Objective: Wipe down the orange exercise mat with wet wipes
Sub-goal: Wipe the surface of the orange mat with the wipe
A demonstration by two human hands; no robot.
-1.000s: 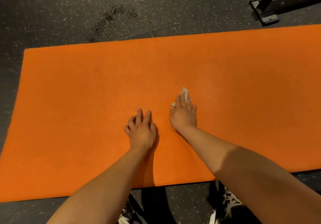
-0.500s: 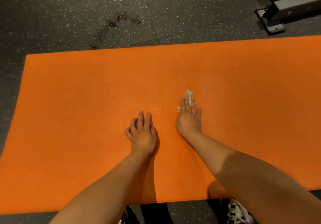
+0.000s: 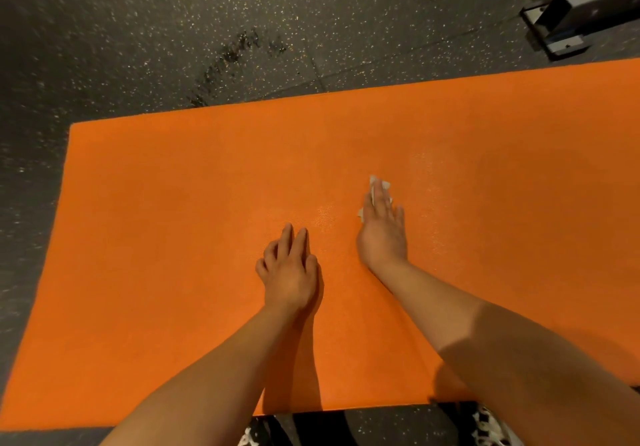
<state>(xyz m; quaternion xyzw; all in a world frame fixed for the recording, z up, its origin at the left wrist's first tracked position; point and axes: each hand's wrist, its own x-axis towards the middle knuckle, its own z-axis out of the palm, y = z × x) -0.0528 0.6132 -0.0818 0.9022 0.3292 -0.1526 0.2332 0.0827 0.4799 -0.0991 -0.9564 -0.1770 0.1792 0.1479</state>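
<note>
The orange exercise mat (image 3: 166, 238) lies flat on the dark speckled floor and fills most of the view. My right hand (image 3: 382, 229) presses a white wet wipe (image 3: 373, 184) flat onto the mat with straight fingers; only the wipe's edges show past the fingertips and beside the hand. My left hand (image 3: 289, 269) rests on the mat to the left of it, fingers lightly bent, holding nothing. A faint wet sheen shows on the mat around and to the right of the wipe.
Dark speckled rubber floor (image 3: 173, 30) surrounds the mat, with a wet-looking patch (image 3: 235, 54) beyond the far edge. A grey metal equipment base (image 3: 575, 20) stands at the top right. My shoes (image 3: 485, 428) show at the mat's near edge.
My right hand has slid the wipe forward and to the right across the mat. My left hand stays planted on the mat. The view has shifted slightly.
</note>
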